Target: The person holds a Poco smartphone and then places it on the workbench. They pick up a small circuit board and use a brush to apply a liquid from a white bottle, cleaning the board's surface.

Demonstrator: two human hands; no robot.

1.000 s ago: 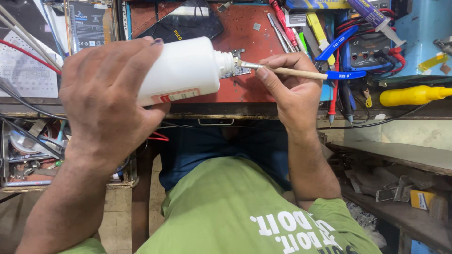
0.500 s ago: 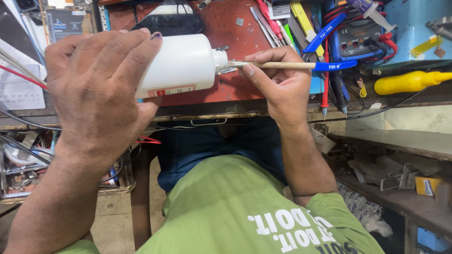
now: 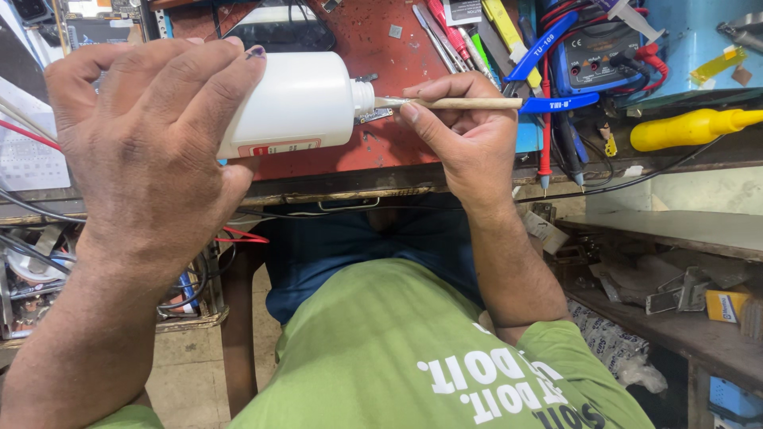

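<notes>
White plastic bottle point(image 3: 290, 103) lies on its side in the air above the front edge of the desk point(image 3: 342, 187), gripped by the left hand point(image 3: 151, 151), whose fingers point(image 3: 199, 75) wrap over its base end. Compared with a second ago it sits a little higher and further left in view, and the nozzle meets the tip of the thin wooden stick point(image 3: 457, 102) just as before. The right hand point(image 3: 469, 139) pinches that stick between thumb and fingers, level with the nozzle. So the contact is being held steady, which suggests the stick's tip is picking up liquid from the nozzle, not pulling away. Blue-handled pliers point(image 3: 548, 71) and a yellow tool point(image 3: 687, 129) lie behind, untouched
</notes>
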